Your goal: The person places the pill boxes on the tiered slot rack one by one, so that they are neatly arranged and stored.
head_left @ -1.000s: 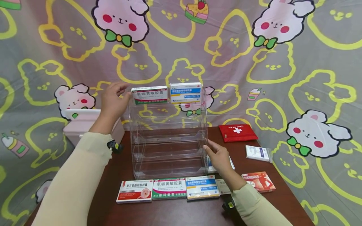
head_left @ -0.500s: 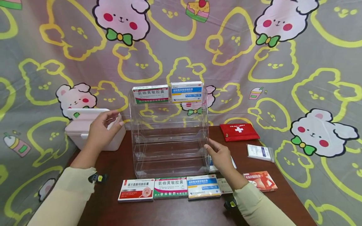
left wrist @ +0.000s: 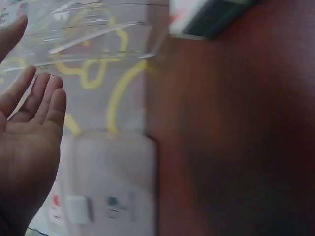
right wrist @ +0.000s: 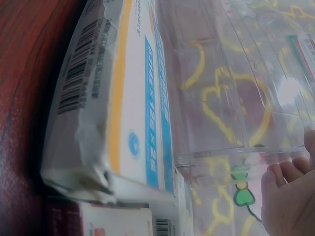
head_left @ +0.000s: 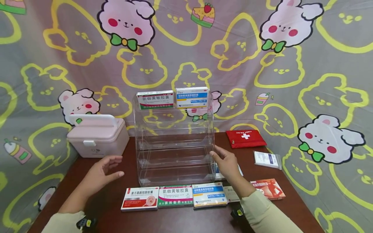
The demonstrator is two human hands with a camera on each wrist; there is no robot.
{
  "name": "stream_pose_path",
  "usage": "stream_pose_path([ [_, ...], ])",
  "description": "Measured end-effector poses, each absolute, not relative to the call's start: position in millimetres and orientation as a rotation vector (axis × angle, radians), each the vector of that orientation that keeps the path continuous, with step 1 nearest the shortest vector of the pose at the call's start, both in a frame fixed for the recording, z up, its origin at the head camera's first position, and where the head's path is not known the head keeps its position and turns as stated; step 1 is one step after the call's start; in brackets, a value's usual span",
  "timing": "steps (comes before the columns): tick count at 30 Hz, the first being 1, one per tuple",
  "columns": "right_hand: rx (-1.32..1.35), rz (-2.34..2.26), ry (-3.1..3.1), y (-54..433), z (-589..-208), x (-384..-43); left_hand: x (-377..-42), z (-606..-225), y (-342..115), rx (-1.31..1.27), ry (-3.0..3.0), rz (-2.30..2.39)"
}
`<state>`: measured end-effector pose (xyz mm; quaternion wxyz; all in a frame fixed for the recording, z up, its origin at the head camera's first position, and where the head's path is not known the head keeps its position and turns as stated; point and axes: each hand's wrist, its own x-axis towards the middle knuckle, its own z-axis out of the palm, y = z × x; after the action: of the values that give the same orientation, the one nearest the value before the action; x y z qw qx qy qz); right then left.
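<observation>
rack (head_left: 175, 158): clear and tiered, upright on the table (head_left: 180, 221), two medicine boxes (head_left: 155, 100) in its top tier.
right hand (head_left: 228, 163): thumb and fingers pinching the rack's right side edge.
left hand (head_left: 102, 172): fingers extended, thumb apart, before the pink case (head_left: 112, 147).
front boxes (head_left: 175, 195): flat, side by side, before the rack.

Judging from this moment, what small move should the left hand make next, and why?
Probably move the left hand to the red-and-white box, leftmost in front of the clear stand, and pick it up. That hand is open, holds nothing and is near the box, while the right hand is at the stand's right edge; two boxes already sit at its top.
</observation>
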<state>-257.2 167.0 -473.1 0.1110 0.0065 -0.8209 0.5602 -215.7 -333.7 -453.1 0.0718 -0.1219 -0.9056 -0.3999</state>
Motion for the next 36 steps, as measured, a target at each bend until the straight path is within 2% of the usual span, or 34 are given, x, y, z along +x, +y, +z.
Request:
stream_pose_path([
  [6,0.011,1.618,-2.414,173.3,-470.8,-256.0,-206.9,-489.2,-329.0,-0.492,-2.787,-1.353],
  [13,0.044,1.583,-2.429,176.5,-470.5,-259.0,-201.8,-511.6,-323.0,-0.601,-2.882,-1.388],
  [18,0.049,1.587,-2.431,176.8,-467.6,-260.1,-199.6,-514.5,-322.3,-0.612,-2.928,-1.323],
  [29,0.015,1.612,-2.444,167.6,-468.9,-259.1,-188.6,-518.1,-334.1,-0.89,-2.865,-1.009],
  [36,0.007,1.648,-2.455,167.5,-473.8,-258.0,-187.8,-518.7,-342.0,-0.859,-2.966,-1.026],
])
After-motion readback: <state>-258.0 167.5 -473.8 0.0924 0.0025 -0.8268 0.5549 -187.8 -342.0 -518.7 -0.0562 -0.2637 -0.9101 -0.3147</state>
